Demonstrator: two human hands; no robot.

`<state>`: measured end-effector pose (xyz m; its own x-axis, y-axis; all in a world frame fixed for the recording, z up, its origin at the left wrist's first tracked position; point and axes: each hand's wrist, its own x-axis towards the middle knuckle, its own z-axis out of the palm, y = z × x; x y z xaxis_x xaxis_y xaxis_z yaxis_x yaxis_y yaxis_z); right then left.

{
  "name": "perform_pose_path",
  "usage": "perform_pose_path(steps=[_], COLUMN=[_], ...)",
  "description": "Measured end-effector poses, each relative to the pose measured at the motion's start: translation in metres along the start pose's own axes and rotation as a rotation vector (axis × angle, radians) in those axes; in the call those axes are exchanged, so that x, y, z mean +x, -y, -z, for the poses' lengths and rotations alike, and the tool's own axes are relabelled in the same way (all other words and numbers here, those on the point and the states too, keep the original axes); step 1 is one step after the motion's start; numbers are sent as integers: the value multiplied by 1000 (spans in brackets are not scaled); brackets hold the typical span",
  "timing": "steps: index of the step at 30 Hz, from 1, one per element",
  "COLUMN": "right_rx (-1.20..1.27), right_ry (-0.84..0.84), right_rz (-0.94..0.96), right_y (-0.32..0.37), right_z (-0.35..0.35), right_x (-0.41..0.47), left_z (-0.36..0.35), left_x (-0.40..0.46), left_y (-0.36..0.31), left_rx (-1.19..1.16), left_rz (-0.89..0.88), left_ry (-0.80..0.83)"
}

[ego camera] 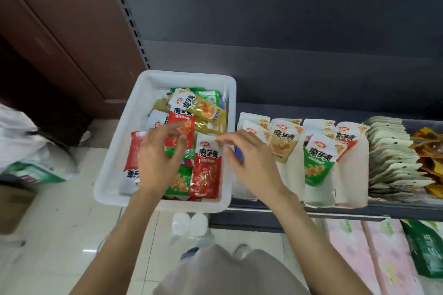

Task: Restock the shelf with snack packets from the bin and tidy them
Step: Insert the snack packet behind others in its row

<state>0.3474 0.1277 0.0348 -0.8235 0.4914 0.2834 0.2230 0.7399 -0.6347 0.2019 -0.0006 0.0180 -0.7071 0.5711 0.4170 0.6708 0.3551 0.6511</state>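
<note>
Both hands are over the white bin (112,163), which sits at the left end of the shelf (335,209) with its near edge overhanging the shelf front. The left hand (159,158) has its fingers curled down among the snack packets in the bin; motion blur hides whether they have closed on one, so I cannot tell if it holds anything. The right hand (249,163) pinches the top corner of a red packet (206,170) lying at the bin's 4 o'clock side. More packets are heaped toward the bin's 12 o'clock end, a gold one (206,109) lying on top. At 3 o'clock from the bin, rows of restocked packets (285,141) stand leaning on the shelf, a green one (317,163) among them, with a fan of pale packs (393,155) further right. The risks look plain: a corner pinch on slick foil could let the red packet slip or swing as it lifts; it may drag neighbouring packets over the bin's rim; pressing on the overhanging edge could tip the bin; and a careless insertion could topple the leaning rows.
</note>
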Motion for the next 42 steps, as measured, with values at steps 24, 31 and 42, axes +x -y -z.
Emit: perform_pose_path(steps=[24,31,42], right_rx=[651,909,684], right_ry=[150,82,-241], right_rz=[-636,-694,-483], right_y=[27,37,15], right_z=[-104,-62,93], right_x=[80,67,-49], left_z=[19,49,7], left_x=[32,22,8], left_y=[78,57,-77], left_rx=[-221,-590,-706], left_rz=[546,597,75], left_ry=[312,430,611])
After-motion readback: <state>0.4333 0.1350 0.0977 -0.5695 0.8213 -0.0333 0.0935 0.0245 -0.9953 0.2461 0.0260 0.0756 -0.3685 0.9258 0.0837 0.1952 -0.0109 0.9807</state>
